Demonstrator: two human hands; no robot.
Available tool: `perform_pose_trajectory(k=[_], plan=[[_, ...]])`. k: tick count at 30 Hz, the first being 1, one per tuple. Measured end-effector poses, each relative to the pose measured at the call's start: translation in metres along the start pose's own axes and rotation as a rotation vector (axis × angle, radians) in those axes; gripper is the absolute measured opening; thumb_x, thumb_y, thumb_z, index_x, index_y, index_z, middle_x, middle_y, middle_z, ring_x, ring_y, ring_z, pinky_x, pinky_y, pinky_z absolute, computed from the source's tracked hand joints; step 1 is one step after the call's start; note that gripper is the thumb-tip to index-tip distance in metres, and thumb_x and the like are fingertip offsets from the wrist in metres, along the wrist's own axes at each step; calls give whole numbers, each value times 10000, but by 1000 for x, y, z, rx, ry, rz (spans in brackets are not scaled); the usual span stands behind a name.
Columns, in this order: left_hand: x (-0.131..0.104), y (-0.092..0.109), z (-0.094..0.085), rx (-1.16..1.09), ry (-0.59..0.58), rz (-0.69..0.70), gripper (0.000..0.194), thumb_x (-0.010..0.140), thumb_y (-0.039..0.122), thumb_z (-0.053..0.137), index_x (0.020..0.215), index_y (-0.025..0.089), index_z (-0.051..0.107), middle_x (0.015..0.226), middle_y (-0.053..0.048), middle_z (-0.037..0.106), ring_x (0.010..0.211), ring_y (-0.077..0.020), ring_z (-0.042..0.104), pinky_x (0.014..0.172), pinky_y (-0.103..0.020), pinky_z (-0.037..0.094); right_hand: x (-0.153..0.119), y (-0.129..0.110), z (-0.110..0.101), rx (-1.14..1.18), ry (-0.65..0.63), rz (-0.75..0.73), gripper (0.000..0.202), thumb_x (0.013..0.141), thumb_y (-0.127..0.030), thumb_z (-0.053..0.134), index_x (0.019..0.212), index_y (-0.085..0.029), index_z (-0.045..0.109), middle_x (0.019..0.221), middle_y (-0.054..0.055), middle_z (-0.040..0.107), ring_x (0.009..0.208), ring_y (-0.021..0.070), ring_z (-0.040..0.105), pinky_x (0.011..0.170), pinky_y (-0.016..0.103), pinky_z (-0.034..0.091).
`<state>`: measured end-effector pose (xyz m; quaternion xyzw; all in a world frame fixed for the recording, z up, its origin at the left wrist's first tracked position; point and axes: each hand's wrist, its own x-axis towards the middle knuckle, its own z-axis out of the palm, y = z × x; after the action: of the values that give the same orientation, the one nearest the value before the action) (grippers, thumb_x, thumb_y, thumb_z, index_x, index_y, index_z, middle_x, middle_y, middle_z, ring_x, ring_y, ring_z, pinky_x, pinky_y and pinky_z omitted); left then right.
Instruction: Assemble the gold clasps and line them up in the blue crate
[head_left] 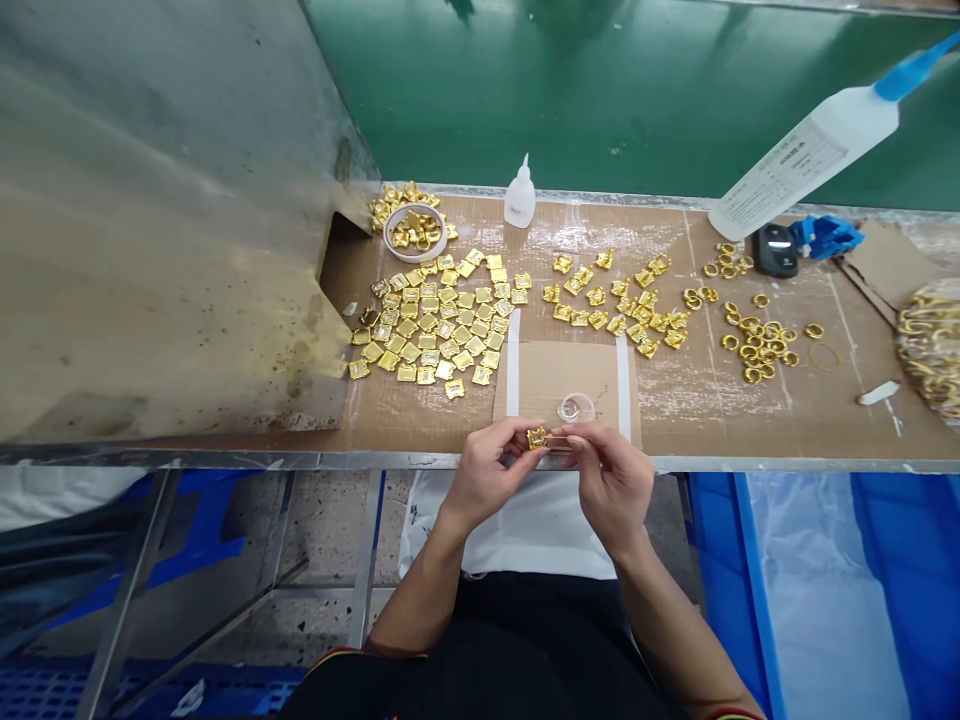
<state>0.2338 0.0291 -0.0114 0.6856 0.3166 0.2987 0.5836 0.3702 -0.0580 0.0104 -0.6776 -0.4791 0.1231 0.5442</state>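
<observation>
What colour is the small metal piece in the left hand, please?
The small metal piece is shiny gold, seen best in the head view.

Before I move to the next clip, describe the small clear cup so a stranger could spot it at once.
Below the green panel, the brown work surface bears a cardboard pad with two white strips. On that pad, just beyond the right hand, sits the small clear cup. It is round and see-through, unlike the shiny gold pieces spread left and right of the pad.
</observation>
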Motion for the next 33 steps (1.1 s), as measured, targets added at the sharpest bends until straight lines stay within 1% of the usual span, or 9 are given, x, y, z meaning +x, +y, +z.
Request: perform_pose_trajectory(k=[3,6,9,13,18,22,29,33], plan=[[0,0,0,16,7,1,206,877,265,710,1042,144,730,726,-12,668,604,-103,603,557,-188,504,7,3,-12,-63,67,-51,145,983,-193,604,980,-262,731,891,21,785,758,180,746,680,306,629],[0,0,0,18,14,2,198,869,259,713,1034,151,734,713,-3,657,599,-100,593,556,-188,500,22,7,-19,-157,130,-118,137,976,-221,620,918,-263,737,876,34,769,848,208,742,740,343,629],[0,1,0,2,21,2,190,862,257,713,1019,152,738,709,-2,654,603,-102,594,563,-190,503,33,14,-18,-234,91,-163,153,970,-230,628,870,-262,740,887,44,749,845,203,727,744,340,616],[1,1,0,2,18,-7,198,857,259,712,1024,158,743,713,-4,656,601,-103,587,567,-196,508,34,22,-12,-294,51,-143,189,984,-249,599,879,-270,755,914,53,735,857,202,718,748,340,608],[1,2,0,-6,16,-9,201,853,255,712,1024,156,746,709,-3,653,598,-100,588,558,-189,502,30,24,-11,-251,63,-132,188,979,-234,598,873,-270,749,892,46,725,846,200,709,745,338,599],[1,2,0,-6,19,-13,191,851,242,718,1019,154,742,708,0,661,588,-97,595,549,-185,505,31,22,-13,-194,105,-107,162,971,-231,617,865,-255,738,845,38,724,808,198,707,719,333,588],[0,0,0,-20,6,-39,215,855,259,715,1040,154,743,709,-1,667,577,-93,604,524,-175,505,31,16,-14,-145,152,-57,192,971,-297,634,804,-245,714,793,28,728,774,201,706,722,346,584],[0,0,0,-8,5,-33,212,857,262,718,1040,157,743,712,-7,678,587,-101,620,535,-179,516,23,11,-17,-66,154,16,178,972,-308,639,832,-243,727,813,31,730,783,202,713,694,337,591]])
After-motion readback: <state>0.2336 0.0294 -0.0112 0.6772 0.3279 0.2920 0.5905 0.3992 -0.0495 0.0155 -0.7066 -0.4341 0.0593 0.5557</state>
